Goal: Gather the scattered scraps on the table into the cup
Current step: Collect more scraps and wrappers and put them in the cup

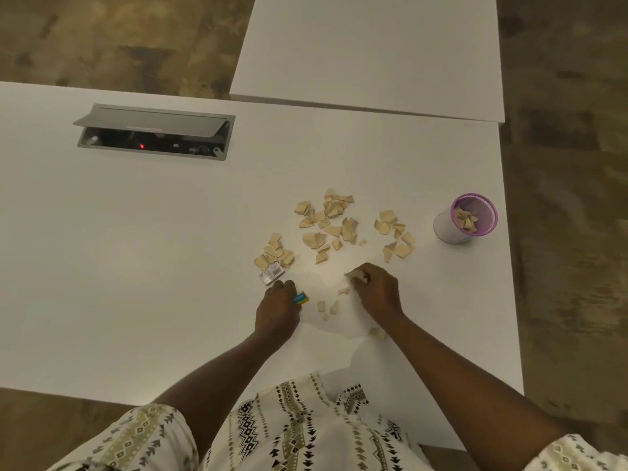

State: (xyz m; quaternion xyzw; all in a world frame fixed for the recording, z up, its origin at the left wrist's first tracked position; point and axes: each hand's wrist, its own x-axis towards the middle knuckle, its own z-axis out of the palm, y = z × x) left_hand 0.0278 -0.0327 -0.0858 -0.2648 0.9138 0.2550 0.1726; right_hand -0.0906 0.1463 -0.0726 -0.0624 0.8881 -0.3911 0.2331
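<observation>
- The cup [445,229], white-walled with a purple rim, stood upright on the table [136,249] near its right edge. It already held a few pieces.
- Most of the scraps [331,220] lay on the table to the left of the cup, in several loose clusters. The nearest cluster sat just beside the cup; the farthest was well apart from it.
- The right hand [377,294] was below and left of the cup, fingers curled and pinching a few scraps against the tabletop.
- The left hand [277,309], farther left of the cup, was curled round a small blue and yellow block [301,298]. What the block was could not be told.
- A small silver packet [271,277] lay just above the left hand, touching the farthest cluster.
- A few small pieces lay loose between the two hands.
- Judgement: the step in hand was picking up a pinch of scraps. The task was in its early part, with the bulk not yet collected.
- Judgement: the next move called for carrying the right hand to the cup's mouth and releasing over it. The cup looked light, so a knock to its rim might tip it.
</observation>
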